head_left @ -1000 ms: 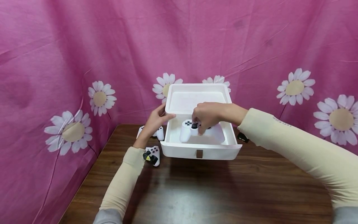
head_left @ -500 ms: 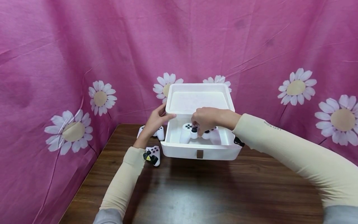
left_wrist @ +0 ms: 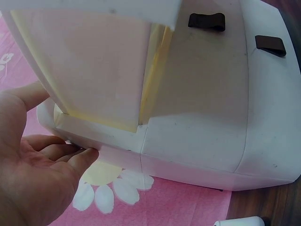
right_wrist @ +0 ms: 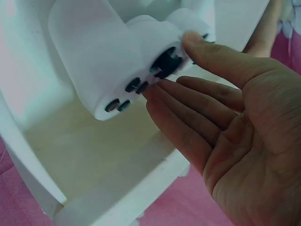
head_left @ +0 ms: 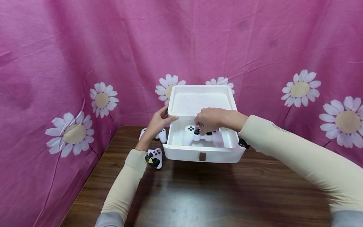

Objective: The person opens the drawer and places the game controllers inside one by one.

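Note:
A white two-tier storage box (head_left: 200, 102) stands against the backdrop, its lower drawer (head_left: 181, 154) pulled out. Inside that drawer lies a white game controller (head_left: 187, 138) with black thumbsticks and buttons. My right hand (head_left: 211, 119) reaches in from the right and pinches the controller's middle, the thumb on one side and fingers on the other; the fingers hide part of it. At the box's left edge, my left hand (head_left: 156, 123) rests with relaxed fingers against the side and the thumb on the front corner. The left wrist view shows those fingertips (left_wrist: 89, 155) along the box's wall.
Two more white game controllers lie on the wooden table (head_left: 198, 195) left of the box: one controller (head_left: 162, 135) behind the left wrist, another controller (head_left: 157, 154) nearer. A pink curtain (head_left: 141, 47) with daisies hangs directly behind the box.
My right hand has lowered slightly and the controller sits level in the drawer, its right half more visible now. The left hand and the box have stayed in place.

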### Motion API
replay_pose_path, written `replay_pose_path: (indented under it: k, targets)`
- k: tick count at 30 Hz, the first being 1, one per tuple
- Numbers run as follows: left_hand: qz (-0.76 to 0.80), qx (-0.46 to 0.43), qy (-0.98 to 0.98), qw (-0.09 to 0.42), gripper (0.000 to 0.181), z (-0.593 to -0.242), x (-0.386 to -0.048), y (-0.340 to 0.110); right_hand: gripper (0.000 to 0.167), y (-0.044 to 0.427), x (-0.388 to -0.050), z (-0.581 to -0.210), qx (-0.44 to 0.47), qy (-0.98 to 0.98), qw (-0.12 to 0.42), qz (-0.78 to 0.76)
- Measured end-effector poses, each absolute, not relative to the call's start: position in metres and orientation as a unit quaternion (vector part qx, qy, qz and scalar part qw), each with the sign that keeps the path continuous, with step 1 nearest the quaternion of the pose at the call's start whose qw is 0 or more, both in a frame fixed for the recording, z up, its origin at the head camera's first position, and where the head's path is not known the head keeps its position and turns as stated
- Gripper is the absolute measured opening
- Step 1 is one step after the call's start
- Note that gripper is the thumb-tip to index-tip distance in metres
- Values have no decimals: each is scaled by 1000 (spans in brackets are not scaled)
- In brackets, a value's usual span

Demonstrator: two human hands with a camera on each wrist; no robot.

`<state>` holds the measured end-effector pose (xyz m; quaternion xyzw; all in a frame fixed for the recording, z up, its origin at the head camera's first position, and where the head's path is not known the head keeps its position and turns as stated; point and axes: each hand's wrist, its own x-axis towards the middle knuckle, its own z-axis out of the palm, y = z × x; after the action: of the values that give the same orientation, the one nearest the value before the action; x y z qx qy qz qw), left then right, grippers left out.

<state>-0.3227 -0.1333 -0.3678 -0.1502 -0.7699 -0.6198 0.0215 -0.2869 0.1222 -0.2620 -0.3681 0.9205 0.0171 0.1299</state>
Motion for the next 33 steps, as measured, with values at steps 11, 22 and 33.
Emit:
replay_pose_path:
  k: [11, 22, 33]
  targets:
    - [-623, -150, -768, 26, 82, -368, -321, -133, 6, 144, -263, -245, -431, 901, 7, -46]
    - [-635, -149, -758, 20, 82, -367, -320, -131, 16, 163, -213, -263, -457, 877, -97, -117]
    - [-633, -152, -759, 21, 83, -369, -321, -132, 14, 171, -169, -305, -415, 882, -127, -182]
